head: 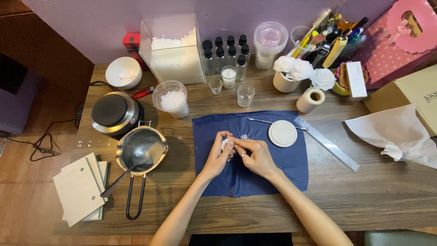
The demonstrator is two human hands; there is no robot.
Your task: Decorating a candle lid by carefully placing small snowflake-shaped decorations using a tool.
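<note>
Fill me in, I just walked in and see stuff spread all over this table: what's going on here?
A person is working over a blue cloth on a wooden table. Their left hand and right hand together hold a small white object, fingers pinching at it. A round white disc and a thin metal tool lie on the cloth. To the left sit a metal pot with a spoon, a hot plate and a cup of white flakes.
</note>
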